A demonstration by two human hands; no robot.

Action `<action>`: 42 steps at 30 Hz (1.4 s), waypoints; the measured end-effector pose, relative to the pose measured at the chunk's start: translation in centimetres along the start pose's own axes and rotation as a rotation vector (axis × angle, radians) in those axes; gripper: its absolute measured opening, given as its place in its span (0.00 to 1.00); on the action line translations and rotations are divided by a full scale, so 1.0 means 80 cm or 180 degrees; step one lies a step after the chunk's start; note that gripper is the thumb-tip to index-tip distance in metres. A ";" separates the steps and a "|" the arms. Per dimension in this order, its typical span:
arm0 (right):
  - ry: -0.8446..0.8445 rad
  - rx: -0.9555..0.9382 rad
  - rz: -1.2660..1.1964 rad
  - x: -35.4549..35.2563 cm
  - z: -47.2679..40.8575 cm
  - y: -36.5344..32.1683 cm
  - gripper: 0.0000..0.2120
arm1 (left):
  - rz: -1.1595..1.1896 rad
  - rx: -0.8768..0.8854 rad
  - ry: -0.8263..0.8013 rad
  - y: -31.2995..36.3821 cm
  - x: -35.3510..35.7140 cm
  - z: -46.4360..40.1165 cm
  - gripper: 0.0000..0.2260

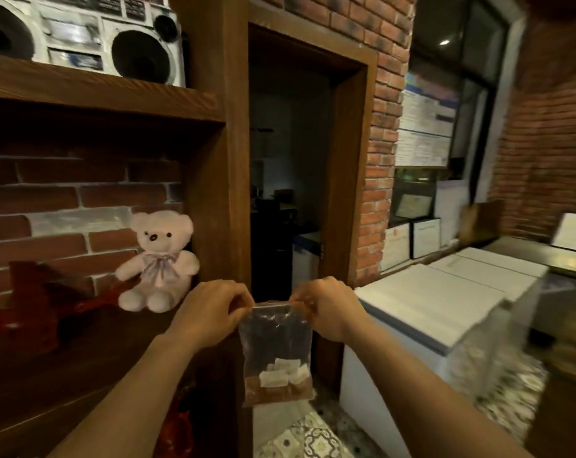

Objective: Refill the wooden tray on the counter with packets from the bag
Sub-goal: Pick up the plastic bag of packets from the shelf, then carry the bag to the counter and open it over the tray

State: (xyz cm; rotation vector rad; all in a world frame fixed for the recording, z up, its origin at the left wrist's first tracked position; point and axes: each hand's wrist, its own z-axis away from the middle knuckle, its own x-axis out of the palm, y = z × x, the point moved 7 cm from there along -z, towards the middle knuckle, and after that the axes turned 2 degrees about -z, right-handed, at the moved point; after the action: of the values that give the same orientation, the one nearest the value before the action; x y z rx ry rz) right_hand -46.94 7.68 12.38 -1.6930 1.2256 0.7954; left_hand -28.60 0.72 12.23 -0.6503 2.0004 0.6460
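One bag (276, 342); one teddy bear (159, 259); one boombox (82, 34); two hands (210, 312)

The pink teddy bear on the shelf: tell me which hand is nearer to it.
Left. The left hand pinches the zip bag top just right of the teddy bear; the right hand is farther right, across the bag.

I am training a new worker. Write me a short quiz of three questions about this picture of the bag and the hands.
1. True or false: both hands pinch the top edge of the clear bag.
2. The packets lie: A) at the bag's bottom B) at its top C) on the floor.
3. Which toy sits on the shelf beside the left hand?

Key: 1. True; the right hand grips the other corner. 2. A. 3. The pink teddy bear.
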 end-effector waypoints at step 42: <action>0.0987 0.3115 0.1045 -0.441 0.728 0.332 0.03 | 0.1454 0.2701 -0.0797 0.883 0.178 0.041 0.05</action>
State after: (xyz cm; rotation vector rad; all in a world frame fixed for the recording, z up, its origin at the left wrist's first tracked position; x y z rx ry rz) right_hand -83.40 71.04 11.46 -0.8233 1.7441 0.0298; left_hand -79.99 51.38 11.42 0.3844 1.9486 0.0738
